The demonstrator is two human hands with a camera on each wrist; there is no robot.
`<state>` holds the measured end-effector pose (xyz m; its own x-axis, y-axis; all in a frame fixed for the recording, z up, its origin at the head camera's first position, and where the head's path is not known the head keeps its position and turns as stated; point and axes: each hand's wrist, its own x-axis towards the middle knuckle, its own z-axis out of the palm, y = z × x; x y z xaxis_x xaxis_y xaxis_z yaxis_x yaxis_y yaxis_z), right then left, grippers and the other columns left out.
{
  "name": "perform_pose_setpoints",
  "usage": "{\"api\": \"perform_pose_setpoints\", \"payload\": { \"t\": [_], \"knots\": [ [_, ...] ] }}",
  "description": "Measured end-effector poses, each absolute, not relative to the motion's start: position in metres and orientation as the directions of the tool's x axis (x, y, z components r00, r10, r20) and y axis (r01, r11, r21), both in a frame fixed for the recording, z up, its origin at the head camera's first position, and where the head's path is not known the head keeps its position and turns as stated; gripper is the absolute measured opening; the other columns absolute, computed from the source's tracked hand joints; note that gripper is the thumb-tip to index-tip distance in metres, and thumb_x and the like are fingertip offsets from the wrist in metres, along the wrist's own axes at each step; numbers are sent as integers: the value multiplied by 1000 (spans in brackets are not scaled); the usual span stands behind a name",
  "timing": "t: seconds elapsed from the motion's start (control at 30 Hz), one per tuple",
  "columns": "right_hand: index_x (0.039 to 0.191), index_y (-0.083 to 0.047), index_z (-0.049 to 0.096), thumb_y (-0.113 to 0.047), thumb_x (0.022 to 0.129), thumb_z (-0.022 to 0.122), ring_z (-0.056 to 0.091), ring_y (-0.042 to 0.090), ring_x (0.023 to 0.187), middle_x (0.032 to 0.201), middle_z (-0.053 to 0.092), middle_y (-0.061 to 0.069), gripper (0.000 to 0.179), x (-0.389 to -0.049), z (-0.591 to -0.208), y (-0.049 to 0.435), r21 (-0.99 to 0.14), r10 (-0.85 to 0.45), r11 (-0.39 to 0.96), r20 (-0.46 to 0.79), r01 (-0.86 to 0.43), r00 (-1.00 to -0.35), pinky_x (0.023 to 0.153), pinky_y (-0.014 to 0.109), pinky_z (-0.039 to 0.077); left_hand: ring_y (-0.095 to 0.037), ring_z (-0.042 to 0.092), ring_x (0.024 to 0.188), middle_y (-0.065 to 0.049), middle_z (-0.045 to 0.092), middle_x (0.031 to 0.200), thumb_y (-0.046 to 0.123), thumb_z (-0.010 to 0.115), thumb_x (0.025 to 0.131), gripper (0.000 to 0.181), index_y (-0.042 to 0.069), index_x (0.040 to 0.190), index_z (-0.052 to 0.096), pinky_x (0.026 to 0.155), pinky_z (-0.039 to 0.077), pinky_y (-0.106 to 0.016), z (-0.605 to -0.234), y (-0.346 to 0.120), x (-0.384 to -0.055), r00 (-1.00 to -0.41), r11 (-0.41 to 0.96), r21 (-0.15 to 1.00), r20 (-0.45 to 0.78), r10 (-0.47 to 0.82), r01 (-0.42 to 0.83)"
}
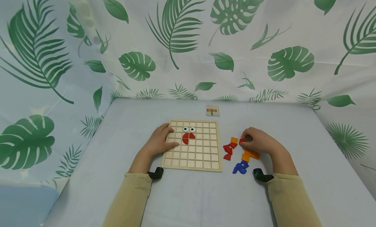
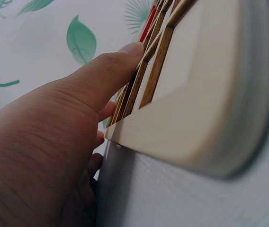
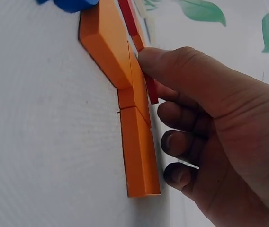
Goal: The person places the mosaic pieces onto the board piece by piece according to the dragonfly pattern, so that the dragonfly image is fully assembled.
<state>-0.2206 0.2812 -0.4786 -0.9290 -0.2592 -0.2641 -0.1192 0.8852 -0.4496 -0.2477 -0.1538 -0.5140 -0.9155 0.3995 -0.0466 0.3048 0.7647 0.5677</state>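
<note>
A square wooden grid board (image 1: 192, 169) lies on the table. Two eye pieces (image 1: 189, 129) sit in its upper cells, with red quarter-circle pieces (image 1: 186, 140) just below them. My left hand (image 1: 158, 140) rests at the board's left edge; its thumb (image 2: 120, 56) reaches straight over the grid, and the other fingers are partly hidden behind the rim. To the right of the board, my right hand (image 1: 259, 141) pinches a small red piece (image 3: 151, 89) between thumb and index finger, close over several orange square pieces (image 3: 141, 151). The fingers hide most of that piece's outline.
Loose red pieces (image 1: 227, 149) and an orange square (image 1: 234, 140) lie between the board and my right hand. Nearer me is a cluster of blue curved pieces (image 1: 241, 167). A small pattern card (image 1: 212, 110) lies beyond the board. Leaf-printed cloth (image 1: 188, 73) stands behind the table.
</note>
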Motion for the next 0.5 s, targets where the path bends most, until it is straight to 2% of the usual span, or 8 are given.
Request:
{"api": "perform_pose_setpoints", "payload": {
  "t": [0.23,0.5],
  "knots": [
    [99,-17,67,-34,87,75,54,21,89,94,60,3,22,-221,-475,276,-441,-233,892,-256,-102,-938,75,29,53,-36,26,149,-12,26,162,51,72,86,61,14,131,52,121,28,-53,-514,-154,-247,-916,763,569,-42,398,306],
    [98,-17,66,-30,88,75,54,20,89,93,60,2,19,-222,-466,259,-436,-288,885,-241,-162,-927,75,29,53,-35,27,149,-11,26,162,52,72,86,62,14,131,53,121,28,-52,-512,-153,-246,-917,766,569,-50,395,299]
  ]
}}
